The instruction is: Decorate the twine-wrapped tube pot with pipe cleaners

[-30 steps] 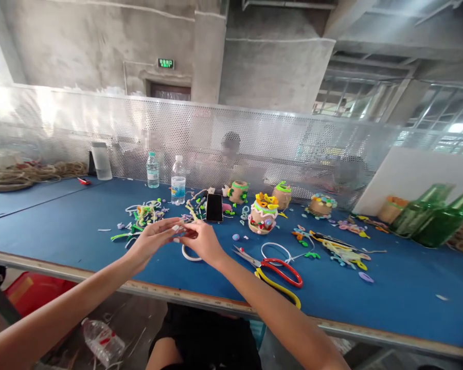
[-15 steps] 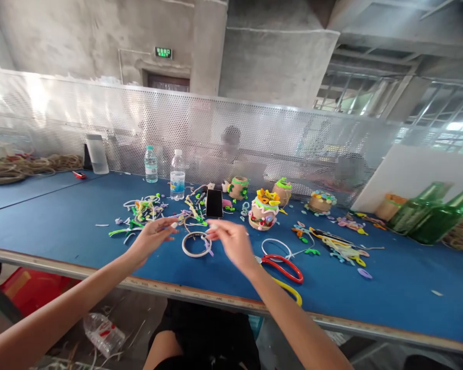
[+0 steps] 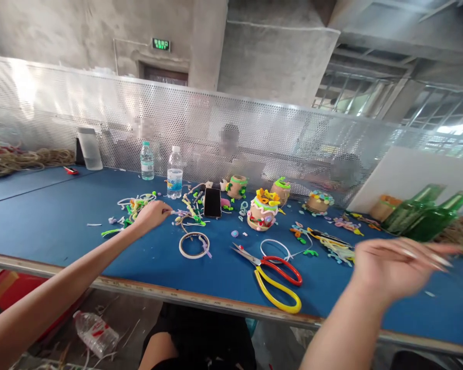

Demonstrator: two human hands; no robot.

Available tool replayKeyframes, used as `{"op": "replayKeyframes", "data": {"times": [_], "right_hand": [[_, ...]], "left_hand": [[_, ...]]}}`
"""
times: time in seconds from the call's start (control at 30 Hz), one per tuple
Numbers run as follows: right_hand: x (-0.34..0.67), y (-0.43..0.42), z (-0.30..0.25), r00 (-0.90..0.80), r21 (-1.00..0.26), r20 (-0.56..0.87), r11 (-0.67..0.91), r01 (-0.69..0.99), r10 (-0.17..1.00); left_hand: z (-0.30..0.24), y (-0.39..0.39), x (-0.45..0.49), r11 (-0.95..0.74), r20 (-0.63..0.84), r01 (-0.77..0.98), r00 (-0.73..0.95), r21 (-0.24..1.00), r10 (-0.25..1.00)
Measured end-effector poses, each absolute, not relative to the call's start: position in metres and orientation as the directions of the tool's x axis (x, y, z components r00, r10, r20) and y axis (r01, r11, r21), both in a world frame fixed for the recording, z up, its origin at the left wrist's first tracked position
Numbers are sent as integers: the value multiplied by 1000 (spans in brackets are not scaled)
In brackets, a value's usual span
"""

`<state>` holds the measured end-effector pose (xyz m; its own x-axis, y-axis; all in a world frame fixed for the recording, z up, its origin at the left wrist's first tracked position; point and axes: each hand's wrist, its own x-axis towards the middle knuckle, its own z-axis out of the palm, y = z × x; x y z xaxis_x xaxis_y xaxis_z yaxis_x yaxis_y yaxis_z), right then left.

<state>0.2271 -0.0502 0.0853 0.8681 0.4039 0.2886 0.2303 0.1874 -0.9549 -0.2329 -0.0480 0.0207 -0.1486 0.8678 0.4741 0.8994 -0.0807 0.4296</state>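
Observation:
My left hand (image 3: 151, 214) reaches over the blue table (image 3: 61, 226) to a heap of coloured pipe-cleaner pieces (image 3: 133, 210). Its fingers are curled together at the heap's right edge; what they pinch is too small to name. My right hand (image 3: 393, 264) is far to the right, above the table's front edge, with fingers stretched out and motion-blurred, holding nothing. A white tape ring (image 3: 194, 244) lies between my arms. Red and yellow scissors (image 3: 272, 277) lie to its right.
Two water bottles (image 3: 175, 179), a black phone (image 3: 212, 202) and several decorated little pots (image 3: 261, 211) stand further back. Green glass bottles (image 3: 424, 218) lie at the right. A perforated metal screen (image 3: 254, 133) closes the back; people sit behind it.
My hands have parted: the right one swung from the tape ring far to the right and opened. The left one moved back to the pipe-cleaner heap. The tape ring now lies free.

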Motion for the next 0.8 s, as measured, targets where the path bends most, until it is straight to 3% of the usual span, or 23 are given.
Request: {"op": "replayKeyframes", "data": {"times": [0.03, 0.07, 0.1, 0.17, 0.2, 0.3, 0.43, 0.67, 0.8], "right_hand": [[213, -40, 82, 702, -896, 362, 438, 80, 613], [195, -32, 78, 458, -838, 447, 539, -87, 769], [172, -27, 75, 188, -829, 499, 529, -179, 846], [119, -24, 71, -316, -857, 505, 510, -72, 803], [90, -24, 70, -466, -817, 504, 576, 13, 727], [15, -18, 67, -614, -542, 619, 832, 116, 489], [-30, 2, 60, -669, -577, 518, 795, 186, 533], [-8, 9, 52, -714, -629, 451, 759, 171, 535], [8, 6, 55, -703, -681, 388, 699, 218, 597]], "left_hand": [[29, -48, -231, -76, 501, 914, -147, 398, 853], [38, -49, -229, -72, 529, 926, -147, 371, 836], [48, -52, -226, -71, 555, 935, -144, 348, 820], [68, -58, -215, -99, 595, 952, -99, 290, 797], [77, -62, -208, -130, 611, 960, -52, 249, 790], [96, -71, -186, -238, 651, 969, 139, 66, 746], [95, -74, -179, -260, 642, 965, 222, -36, 734], [71, -65, -184, -300, 619, 939, 135, 170, 774], [68, -61, -173, -288, 611, 935, 107, 206, 785]]}}
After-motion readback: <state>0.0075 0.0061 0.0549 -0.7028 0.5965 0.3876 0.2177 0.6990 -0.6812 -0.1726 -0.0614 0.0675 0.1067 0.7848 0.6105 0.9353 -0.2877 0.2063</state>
